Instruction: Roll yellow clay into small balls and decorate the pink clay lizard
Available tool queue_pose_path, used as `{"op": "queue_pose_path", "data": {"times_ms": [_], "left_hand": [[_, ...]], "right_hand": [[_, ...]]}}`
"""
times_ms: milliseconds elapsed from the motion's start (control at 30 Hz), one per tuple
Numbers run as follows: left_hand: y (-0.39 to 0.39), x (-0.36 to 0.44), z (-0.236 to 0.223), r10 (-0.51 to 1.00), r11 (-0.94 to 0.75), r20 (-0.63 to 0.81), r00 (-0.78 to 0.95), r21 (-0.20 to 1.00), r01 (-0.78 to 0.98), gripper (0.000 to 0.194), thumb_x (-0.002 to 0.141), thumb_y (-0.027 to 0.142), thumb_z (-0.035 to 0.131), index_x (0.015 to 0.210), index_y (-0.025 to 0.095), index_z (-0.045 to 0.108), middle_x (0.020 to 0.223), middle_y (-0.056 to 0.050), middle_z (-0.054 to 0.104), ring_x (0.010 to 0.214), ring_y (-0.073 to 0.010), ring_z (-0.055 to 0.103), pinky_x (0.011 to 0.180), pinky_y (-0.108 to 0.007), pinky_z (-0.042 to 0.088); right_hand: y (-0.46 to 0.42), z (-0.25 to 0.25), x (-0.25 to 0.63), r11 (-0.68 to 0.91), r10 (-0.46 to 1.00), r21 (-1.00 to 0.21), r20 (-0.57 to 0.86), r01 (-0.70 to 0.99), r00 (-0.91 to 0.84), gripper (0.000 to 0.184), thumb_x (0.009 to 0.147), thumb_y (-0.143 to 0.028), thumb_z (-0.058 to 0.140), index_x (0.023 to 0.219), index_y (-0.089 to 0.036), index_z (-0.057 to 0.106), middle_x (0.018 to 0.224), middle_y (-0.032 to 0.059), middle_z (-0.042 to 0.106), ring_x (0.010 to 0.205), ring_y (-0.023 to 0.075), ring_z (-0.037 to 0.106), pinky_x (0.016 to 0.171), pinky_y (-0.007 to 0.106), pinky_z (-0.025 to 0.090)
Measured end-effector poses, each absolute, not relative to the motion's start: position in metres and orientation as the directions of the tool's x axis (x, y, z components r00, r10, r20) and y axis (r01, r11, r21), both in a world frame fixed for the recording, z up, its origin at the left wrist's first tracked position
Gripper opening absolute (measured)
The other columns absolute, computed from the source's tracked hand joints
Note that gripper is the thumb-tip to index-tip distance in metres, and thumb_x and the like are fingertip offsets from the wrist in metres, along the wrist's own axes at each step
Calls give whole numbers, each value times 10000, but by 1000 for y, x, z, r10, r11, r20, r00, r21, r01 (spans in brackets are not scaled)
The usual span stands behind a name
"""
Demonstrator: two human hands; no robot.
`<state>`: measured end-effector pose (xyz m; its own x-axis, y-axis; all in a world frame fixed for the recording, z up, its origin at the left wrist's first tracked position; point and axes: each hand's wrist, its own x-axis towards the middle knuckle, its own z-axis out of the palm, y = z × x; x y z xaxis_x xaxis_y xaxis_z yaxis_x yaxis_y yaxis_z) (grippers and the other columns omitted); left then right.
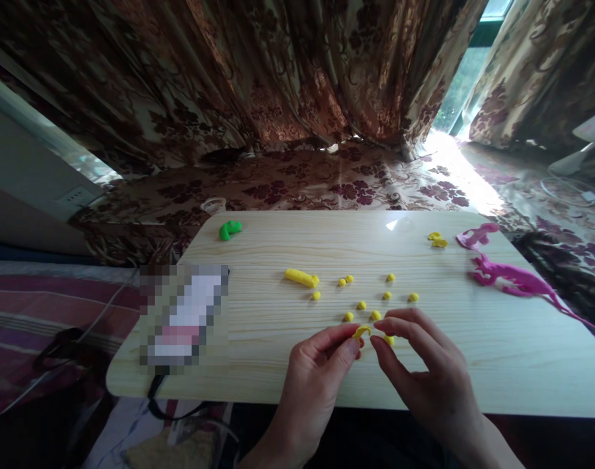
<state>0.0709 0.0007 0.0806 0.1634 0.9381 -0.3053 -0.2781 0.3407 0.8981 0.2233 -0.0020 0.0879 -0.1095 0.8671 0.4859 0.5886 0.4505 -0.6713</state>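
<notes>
My left hand (317, 371) pinches a small curved strip of yellow clay (361, 331) between thumb and forefinger, just above the near edge of a pale wooden table (497, 339). My right hand (419, 365) meets it from the right, fingertips closed toward the same strip; a yellow ball (389, 339) lies under its fingers. Several small yellow clay balls (375, 315) are scattered just beyond my hands. A short yellow clay roll (302, 278) lies to the left of them.
A green clay lump (229, 228) sits at the table's far left corner. Pink clay figures (515, 277) and a pink piece (476, 236) lie at the right, with yellow bits (437, 240) nearby. A blurred-out object (184, 314) rests on the left edge. Patterned curtains (277, 78) hang behind.
</notes>
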Motion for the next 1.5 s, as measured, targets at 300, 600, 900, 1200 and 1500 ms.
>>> {"op": "queue_pose_path", "data": {"times_ms": [300, 600, 900, 1200, 1500], "left_hand": [[1, 70, 84, 935, 343, -304, 186, 906, -246, 194, 783, 247, 635, 959, 184, 685, 901, -32, 699, 858, -155, 598, 820, -252, 453], [0, 67, 83, 945, 250, -180, 274, 937, -246, 282, 838, 154, 540, 1092, 224, 641, 891, -18, 647, 871, -154, 568, 833, -269, 440], [-1, 71, 89, 969, 122, -89, 229, 983, -136, 242, 856, 201, 528, 1047, 238, 672, 1011, -29, 649, 939, -184, 565, 861, -280, 426], [-1, 69, 84, 971, 135, -110, 214, 985, -106, 219, 850, 220, 541, 1026, 219, 672, 902, -4, 660, 835, -149, 563, 765, -232, 428], [-2, 69, 84, 964, 162, -127, 232, 977, -139, 219, 856, 227, 532, 1024, 201, 671, 862, -11, 649, 841, -158, 553, 793, -256, 424]], "right_hand": [[-1, 88, 222, 452, 873, -666, 468, 593, -140, 272, 765, -96, 598, 1012, -209, 589, 936, 63, 582, 857, 186, 568, 724, 323, 489], [0, 92, 219, 414, 907, -765, 390, 493, -157, 149, 796, -74, 562, 881, -195, 581, 853, 36, 567, 782, 151, 563, 677, 286, 483], [-3, 91, 217, 479, 872, -711, 456, 516, -180, 276, 772, -29, 576, 980, -208, 610, 903, 43, 544, 810, 145, 553, 679, 275, 476], [-3, 96, 220, 503, 862, -694, 446, 515, -241, 419, 761, -13, 562, 1126, -220, 575, 968, 63, 532, 867, 168, 533, 716, 312, 471], [-2, 95, 217, 487, 873, -713, 378, 505, -308, 393, 787, -36, 522, 1113, -248, 583, 981, 55, 512, 881, 170, 526, 726, 313, 466]]}}
